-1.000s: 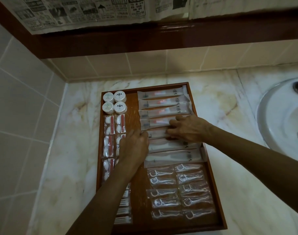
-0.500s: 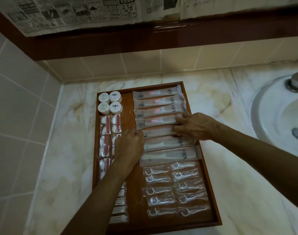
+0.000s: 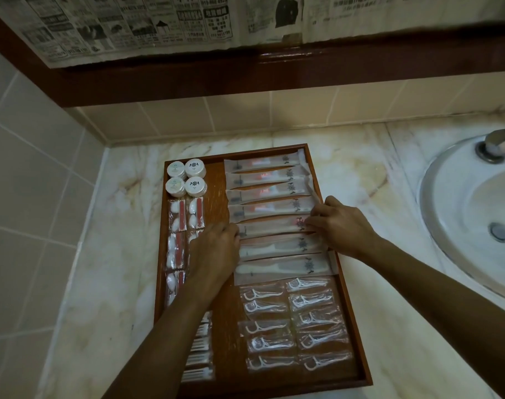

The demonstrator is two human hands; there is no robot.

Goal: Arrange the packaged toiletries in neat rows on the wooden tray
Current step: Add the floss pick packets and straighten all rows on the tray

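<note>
A wooden tray (image 3: 357, 335) is set on a marble counter (image 3: 110, 226), with its long side running from 6 o'clock to 12 o'clock. Long toiletry sachets (image 3: 270, 180) are stacked crosswise in one column over the tray's upper right half. The fifth sachet (image 3: 271, 227) from the top is held at both ends. Its left end is touched by the left hand (image 3: 216, 249), seen from the back with fingers bent down; whether the packet is pinched there cannot be told. Its right end is pinched by the curled fingertips of the right hand (image 3: 342, 223), at 3 o'clock of the sachet. Two more long sachets are laid just below it, toward 6 o'clock.

Packaged floss picks (image 3: 294, 326) are laid in two columns at the tray's 5 o'clock corner. Four round white containers (image 3: 186, 178) are grouped in a square at the 11 o'clock corner. Below them, small packets with red and white contents (image 3: 178, 217) are lined in two columns down the left side, partly covered by the left forearm. White comb-like packets (image 3: 199, 355) are seen near 7 o'clock.

A white sink (image 3: 475, 214) is set in the counter at 3 o'clock of the tray. Newspaper (image 3: 159, 21) is hung along the wall at 12 o'clock.
</note>
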